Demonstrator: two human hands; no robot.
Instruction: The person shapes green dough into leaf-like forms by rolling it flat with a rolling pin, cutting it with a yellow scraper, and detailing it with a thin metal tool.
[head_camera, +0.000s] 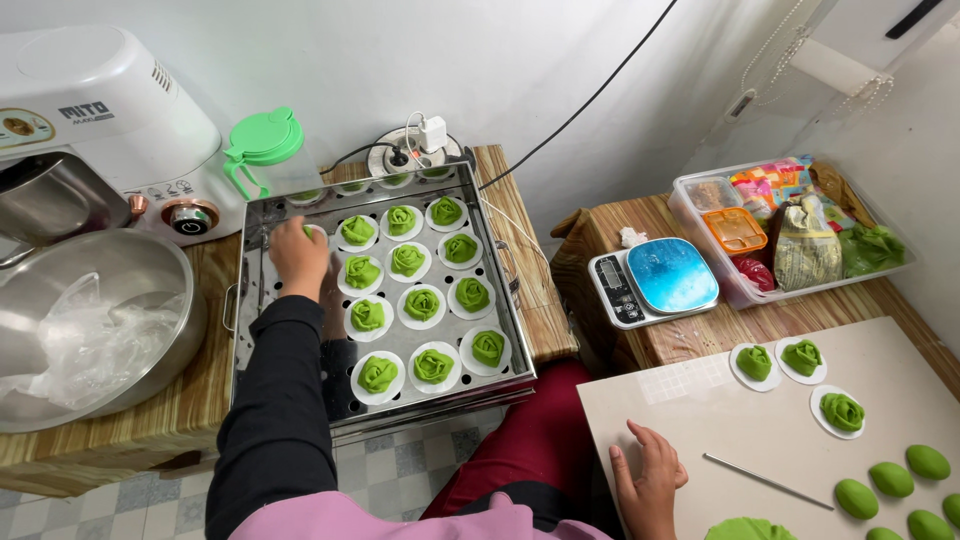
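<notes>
Green rose-shaped dough pieces (421, 304) on white paper rounds filled the perforated steel steamer tray (500, 290). At the tray's far left corner the left hand (298, 257) pinched one more green piece (309, 230) against the tray floor. Right of the tray, the right hand (648, 482) lay flat and released on the pale board (720, 420), near a thin metal rod (768, 481) and three more shaped pieces (802, 357).

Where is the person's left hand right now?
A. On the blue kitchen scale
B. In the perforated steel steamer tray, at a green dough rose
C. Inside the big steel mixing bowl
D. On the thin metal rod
B: the left hand reaches into the steamer tray, fingers on a green dough rose in its back left corner.
</notes>
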